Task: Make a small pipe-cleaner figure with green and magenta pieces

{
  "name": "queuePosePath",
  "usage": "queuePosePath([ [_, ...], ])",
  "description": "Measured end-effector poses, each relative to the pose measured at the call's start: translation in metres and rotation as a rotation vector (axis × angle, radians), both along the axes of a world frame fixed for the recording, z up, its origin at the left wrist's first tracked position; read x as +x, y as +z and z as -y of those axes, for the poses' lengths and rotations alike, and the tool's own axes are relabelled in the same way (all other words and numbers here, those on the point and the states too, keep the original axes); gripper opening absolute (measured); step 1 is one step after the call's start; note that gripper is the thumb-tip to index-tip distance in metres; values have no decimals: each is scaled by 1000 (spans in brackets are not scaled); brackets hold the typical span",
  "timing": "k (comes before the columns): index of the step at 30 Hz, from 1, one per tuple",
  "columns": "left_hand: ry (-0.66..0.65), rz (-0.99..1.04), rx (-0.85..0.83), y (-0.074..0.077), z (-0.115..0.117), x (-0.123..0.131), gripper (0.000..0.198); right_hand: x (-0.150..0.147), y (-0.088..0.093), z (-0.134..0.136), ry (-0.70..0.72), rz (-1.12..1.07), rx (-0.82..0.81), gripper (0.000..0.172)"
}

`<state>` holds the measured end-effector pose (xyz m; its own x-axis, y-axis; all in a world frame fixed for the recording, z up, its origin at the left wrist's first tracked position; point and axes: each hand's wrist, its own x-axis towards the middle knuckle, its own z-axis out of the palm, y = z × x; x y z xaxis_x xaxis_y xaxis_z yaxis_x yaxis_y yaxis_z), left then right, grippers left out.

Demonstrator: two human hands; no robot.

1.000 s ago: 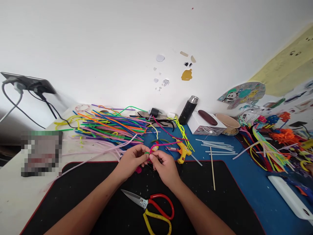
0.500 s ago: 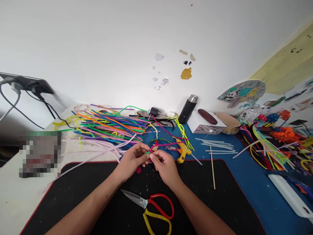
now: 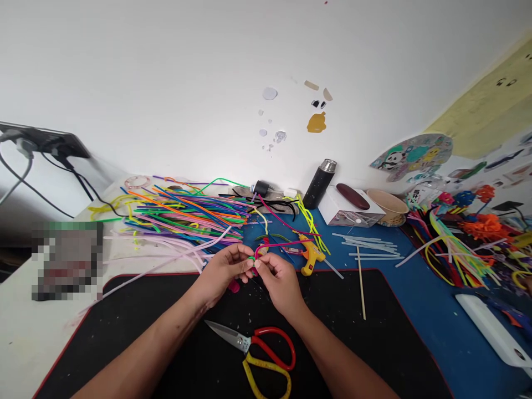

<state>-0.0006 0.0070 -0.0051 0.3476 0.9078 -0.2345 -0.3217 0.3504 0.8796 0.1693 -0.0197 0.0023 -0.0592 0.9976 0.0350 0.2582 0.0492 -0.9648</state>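
Over the far part of the black mat (image 3: 332, 332), my two hands meet fingertip to fingertip. My left hand (image 3: 228, 270) pinches a small piece of green and magenta pipe cleaner, mostly covered by the fingers. With thumb and forefinger closed, my right hand (image 3: 277, 275) grips a magenta pipe cleaner (image 3: 286, 243), whose long free end runs off to the right. Something small and magenta (image 3: 234, 286) shows below my left fingers; its shape is unclear. Nearer to me lie scissors (image 3: 245, 343) with one red and one yellow handle loop.
Behind my left hand spreads a pile of coloured pipe cleaners (image 3: 187, 213). A yellow glue gun (image 3: 310, 256), glue sticks (image 3: 369, 247) and a wooden stick (image 3: 361, 288) lie to the right. A black flask (image 3: 320, 185) and a white box (image 3: 349, 209) stand by the wall.
Both hands stay almost in place, still pinching the pipe cleaners, with only tiny finger shifts. The whole view has moved very slightly.
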Motion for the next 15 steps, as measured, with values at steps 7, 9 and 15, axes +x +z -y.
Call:
queuePosePath([
  [7,-62,-113,164,6,-1,-5,43,2,-4,-3,28,-114,-112,34],
  [9,-66,-184,265,9,0,-6,38,4,-3,-4,22,-123,-134,37],
  [15,6,-504,565,7,5,-7,15,7,2,-3,45,-123,-139,44],
])
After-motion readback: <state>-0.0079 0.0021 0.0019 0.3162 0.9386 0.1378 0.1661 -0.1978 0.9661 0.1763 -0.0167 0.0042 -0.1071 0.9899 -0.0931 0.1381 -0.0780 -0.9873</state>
